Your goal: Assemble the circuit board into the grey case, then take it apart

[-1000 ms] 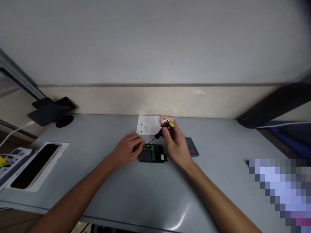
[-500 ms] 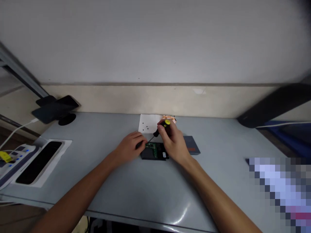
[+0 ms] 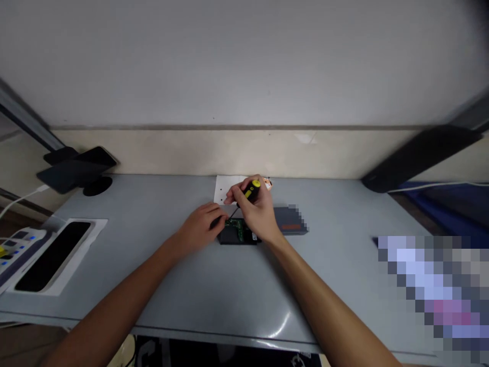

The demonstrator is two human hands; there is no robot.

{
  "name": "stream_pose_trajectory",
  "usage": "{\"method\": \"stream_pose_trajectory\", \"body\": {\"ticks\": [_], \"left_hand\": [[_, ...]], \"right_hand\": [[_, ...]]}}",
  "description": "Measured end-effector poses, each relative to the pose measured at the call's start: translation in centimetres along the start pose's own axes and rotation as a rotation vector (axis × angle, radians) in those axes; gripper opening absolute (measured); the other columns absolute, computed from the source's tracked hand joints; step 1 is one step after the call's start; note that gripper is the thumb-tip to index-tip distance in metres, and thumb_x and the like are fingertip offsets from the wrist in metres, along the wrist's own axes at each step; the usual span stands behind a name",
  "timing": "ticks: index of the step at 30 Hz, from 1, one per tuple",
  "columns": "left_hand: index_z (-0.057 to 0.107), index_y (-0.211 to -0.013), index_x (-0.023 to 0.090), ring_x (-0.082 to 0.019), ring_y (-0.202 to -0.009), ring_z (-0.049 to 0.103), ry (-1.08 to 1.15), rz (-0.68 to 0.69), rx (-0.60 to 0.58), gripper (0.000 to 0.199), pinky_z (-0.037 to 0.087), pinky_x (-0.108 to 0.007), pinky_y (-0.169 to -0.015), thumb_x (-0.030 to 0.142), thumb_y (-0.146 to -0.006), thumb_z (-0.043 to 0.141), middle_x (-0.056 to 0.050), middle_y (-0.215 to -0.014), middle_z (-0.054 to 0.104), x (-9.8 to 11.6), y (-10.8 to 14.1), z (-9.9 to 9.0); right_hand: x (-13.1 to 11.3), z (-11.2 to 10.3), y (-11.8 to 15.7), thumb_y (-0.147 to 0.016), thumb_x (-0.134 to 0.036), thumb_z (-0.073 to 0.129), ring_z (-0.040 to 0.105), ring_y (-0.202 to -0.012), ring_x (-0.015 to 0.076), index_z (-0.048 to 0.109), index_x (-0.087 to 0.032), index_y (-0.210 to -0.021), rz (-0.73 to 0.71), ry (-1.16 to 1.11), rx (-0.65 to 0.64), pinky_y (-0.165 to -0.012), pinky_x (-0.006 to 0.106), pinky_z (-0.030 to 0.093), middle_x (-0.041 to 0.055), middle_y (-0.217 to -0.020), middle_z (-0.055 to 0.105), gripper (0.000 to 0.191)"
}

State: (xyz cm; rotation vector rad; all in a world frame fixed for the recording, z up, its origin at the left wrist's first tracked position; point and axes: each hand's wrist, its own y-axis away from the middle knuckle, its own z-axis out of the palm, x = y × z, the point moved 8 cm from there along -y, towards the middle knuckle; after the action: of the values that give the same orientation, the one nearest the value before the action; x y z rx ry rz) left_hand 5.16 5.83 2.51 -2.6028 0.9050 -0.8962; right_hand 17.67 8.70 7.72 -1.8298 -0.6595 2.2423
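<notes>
A black electronic device (image 3: pixel 239 241) with a green circuit board (image 3: pixel 240 232) lies open on the grey table. My right hand (image 3: pixel 262 211) is closed around a black and yellow screwdriver (image 3: pixel 250 192), its thin shaft slanting down to the board's upper left part. At the device's upper left corner, my left hand (image 3: pixel 202 224) has its thumb and fingers pinched together, close beside the screwdriver tip. The tip's exact contact is too small to make out. Behind my right hand, white paper (image 3: pixel 218 184) carries small dark specks that look like screws, partly covered.
A dark grey flat box (image 3: pixel 284 218) lies right of the device. At left are a phone on a stand (image 3: pixel 76 171), another phone (image 3: pixel 53 257) on white paper, and a power strip (image 3: pixel 23 250) with cables. A black cylinder (image 3: pixel 412 158) leans at right; a pixelated object (image 3: pixel 424 285) lies nearer.
My right hand has shifted left with the screwdriver, its fingers now reaching across the paper. My left hand stays at the device's corner. The whole view has shifted slightly.
</notes>
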Motion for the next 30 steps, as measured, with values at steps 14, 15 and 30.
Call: {"method": "stream_pose_trajectory", "body": {"ticks": [14, 15, 30], "left_hand": [[0.065, -0.097, 0.020, -0.018, -0.093, 0.059, 0.009, -0.003, -0.036, 0.019, 0.048, -0.035, -0.089, 0.017, -0.102, 0.047, -0.003, -0.094, 0.066, 0.2, -0.1, 0.0], [0.065, -0.097, 0.020, -0.018, -0.093, 0.059, 0.009, -0.002, -0.033, 0.019, 0.048, -0.035, -0.089, 0.017, -0.102, 0.047, -0.003, -0.095, 0.066, 0.2, -0.1, 0.0], [0.065, -0.099, 0.021, -0.019, -0.095, 0.061, 0.001, 0.020, -0.031, 0.020, 0.049, -0.036, -0.091, 0.018, -0.102, 0.045, -0.004, -0.096, 0.068, 0.3, -0.1, 0.0]], "right_hand": [[0.8, -0.4, -0.4, -0.085, -0.046, 0.076, 0.060, -0.078, 0.0151, 0.050, -0.027, -0.088, 0.158, -0.300, 0.001, -0.080, 0.033, 0.049, -0.0024, -0.083, 0.059, 0.033], [0.8, -0.5, -0.3, -0.085, -0.047, 0.076, 0.056, -0.070, 0.0141, 0.047, -0.027, -0.087, 0.165, -0.289, 0.004, -0.075, 0.031, 0.048, -0.0044, -0.076, 0.055, 0.035], [0.6, -0.8, -0.1, -0.091, -0.056, 0.066, 0.054, -0.067, 0.0133, 0.048, -0.026, -0.083, 0.145, -0.232, 0.022, -0.069, 0.030, 0.046, -0.0031, -0.074, 0.055, 0.036]]}}
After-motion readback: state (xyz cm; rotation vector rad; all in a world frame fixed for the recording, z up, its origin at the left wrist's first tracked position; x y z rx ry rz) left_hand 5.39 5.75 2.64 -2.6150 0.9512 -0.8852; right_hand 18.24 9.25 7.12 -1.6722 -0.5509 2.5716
